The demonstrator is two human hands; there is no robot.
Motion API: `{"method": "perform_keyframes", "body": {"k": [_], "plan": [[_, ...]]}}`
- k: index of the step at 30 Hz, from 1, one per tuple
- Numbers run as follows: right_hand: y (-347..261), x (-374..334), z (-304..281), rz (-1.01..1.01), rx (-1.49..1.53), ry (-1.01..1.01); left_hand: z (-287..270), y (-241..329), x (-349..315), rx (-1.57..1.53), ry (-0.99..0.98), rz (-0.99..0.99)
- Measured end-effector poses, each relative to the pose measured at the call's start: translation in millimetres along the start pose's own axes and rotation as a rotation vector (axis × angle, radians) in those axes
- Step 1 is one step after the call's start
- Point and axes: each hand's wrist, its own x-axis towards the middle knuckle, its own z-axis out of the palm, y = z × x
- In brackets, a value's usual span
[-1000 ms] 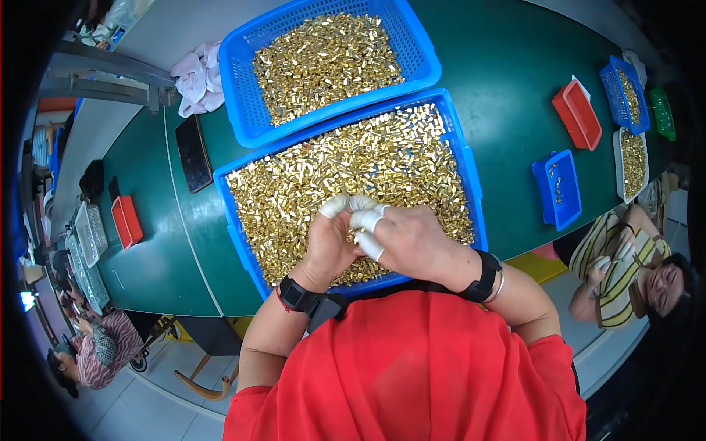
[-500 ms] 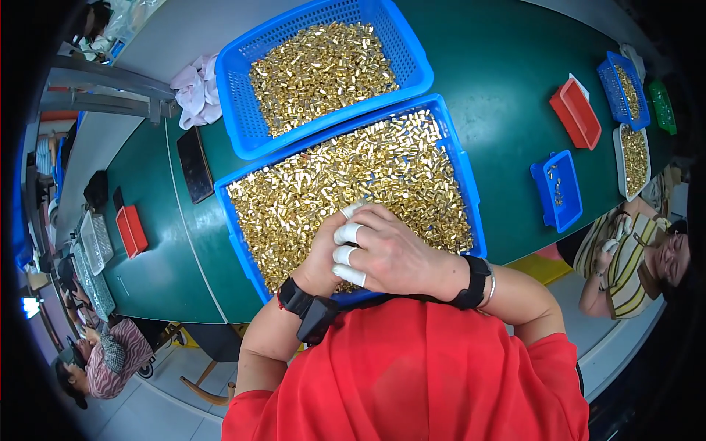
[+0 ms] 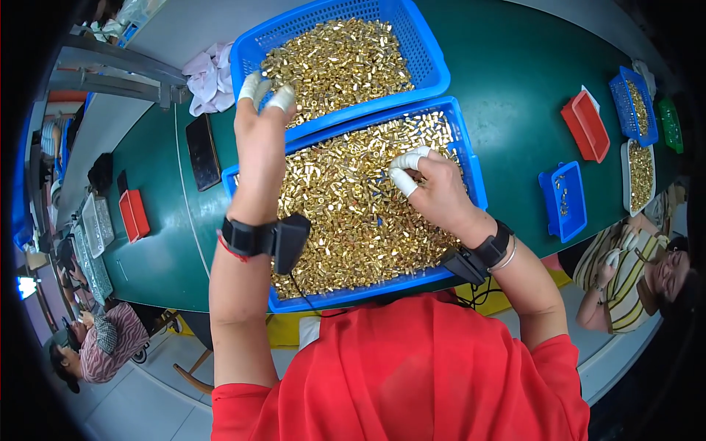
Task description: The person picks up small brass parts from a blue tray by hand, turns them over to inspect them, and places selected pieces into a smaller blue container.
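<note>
Left grip [image 3: 261, 140] spread, far basket [image 3: 353, 115] of gold pieces [image 3: 342, 62] beneath it. Right grip [image 3: 441, 195] (fingertips [image 3: 402, 181] white-capped) curled above nearer basket [image 3: 474, 176]; pinching anything? Cannot tell.

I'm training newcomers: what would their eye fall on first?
Probably shiny gold-coloured metal pieces heaped in two blue plastic baskets on the green table. Next, white fingertip covers on the left hand at the farther basket's left end and the right hand over the nearer basket.

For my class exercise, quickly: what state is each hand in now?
Left hand: open, fingers apart over far blue basket.
Right hand: fingers curled over near blue basket; whether holding anything cannot be told.
</note>
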Motion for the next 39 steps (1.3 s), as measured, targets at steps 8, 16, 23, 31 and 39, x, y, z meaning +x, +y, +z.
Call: {"method": "perform_keyframes", "body": {"k": [8, 16, 23, 31, 39], "plan": [[9.0, 21.3, 20.8, -0.007, -0.280, -0.071, 4.4, -56.1, -67.8, 0.985, -0.469, 0.347], [21.3, 32.4, 32.3, -0.030, -0.436, -0.192, 14.1, -74.2, -59.8, 1.079, -0.439, 0.278], [20.3, 30.1, 25.7, -0.054, -0.357, -0.141, 10.8, -77.5, -53.9, 0.976, -0.446, 0.200], [9.2, 8.5, 12.2, 0.455, 0.328, -0.206, -5.4, -58.5, -68.6, 0.097, -0.371, -0.504], [-2.7, -2.7, 20.6, 0.451, 0.485, -0.284, -4.1, -65.0, -85.1, 0.309, -0.506, -0.068]]}}
